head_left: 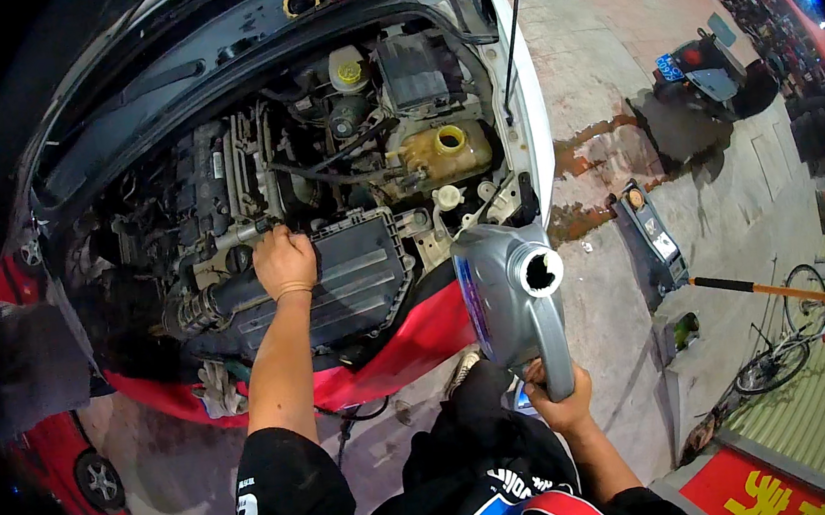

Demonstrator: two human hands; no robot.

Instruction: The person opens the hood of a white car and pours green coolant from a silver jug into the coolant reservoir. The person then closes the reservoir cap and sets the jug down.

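Note:
My right hand (562, 406) is wrapped round the handle of a large grey plastic jug (505, 293), held upright in front of the car. The jug's white-rimmed mouth is uncapped. My left hand (285, 261) reaches over the black air filter box (335, 281) to the engine (210, 193), its fingers curled down. Whatever lies under those fingertips is hidden. Beside that hand is a dark round cap (236, 260) on the engine. Right of the engine, a yellowed coolant tank (442, 157) has an uncovered yellow-rimmed neck.
A yellow ring-shaped thing (302, 3) lies below the windscreen. Grey gloves (218, 390) hang at the red front bumper (411, 343). To the right are a floor jack (651, 232) with an orange handle, a scooter (710, 75) and a bicycle (783, 339). A thin rod (513, 31) rises beside the fender.

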